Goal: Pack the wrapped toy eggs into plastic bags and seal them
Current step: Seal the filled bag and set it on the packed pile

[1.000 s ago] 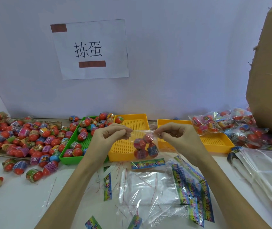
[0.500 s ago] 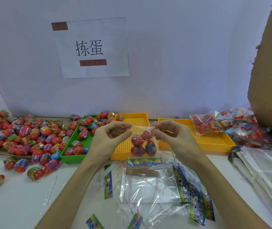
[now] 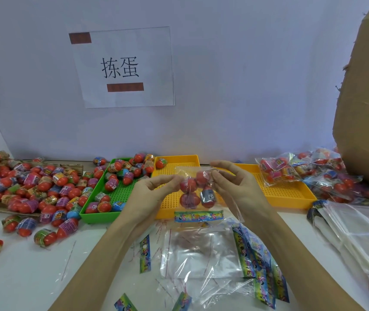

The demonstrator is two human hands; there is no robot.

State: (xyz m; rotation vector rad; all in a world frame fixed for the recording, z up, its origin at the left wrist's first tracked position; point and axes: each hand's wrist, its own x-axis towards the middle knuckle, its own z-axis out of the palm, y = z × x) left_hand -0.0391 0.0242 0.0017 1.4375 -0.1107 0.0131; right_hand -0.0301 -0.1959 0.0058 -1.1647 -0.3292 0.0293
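Meanwhile, the small clear bag (image 3: 196,191) was held up between the two hands, above the near edge of the middle yellow tray (image 3: 174,163), with several wrapped toy eggs (image 3: 189,199) hanging inside it and its printed header strip (image 3: 198,216) at the bottom. Compared with a second earlier, the bag had been raised a little and brought closer to the camera, and the hands had been drawn nearer to each other along the top edge. The left hand (image 3: 150,194) was seen pinching the bag's upper left corner between thumb and fingertips; the right hand (image 3: 235,185) was pinching the upper right part, its other fingers loosely curled. The top flap appeared to have been folded over, so the sealing step was judged to be under way or nearly done; whether the adhesive had fully caught could not be told.

Loose eggs (image 3: 33,182) were left heaped on the left and in the green tray (image 3: 120,194). Finished packs (image 3: 313,169) were piled at the right, and empty bags (image 3: 201,254) lay on the table (image 3: 22,277) below the hands, so much of the task was judged to remain.
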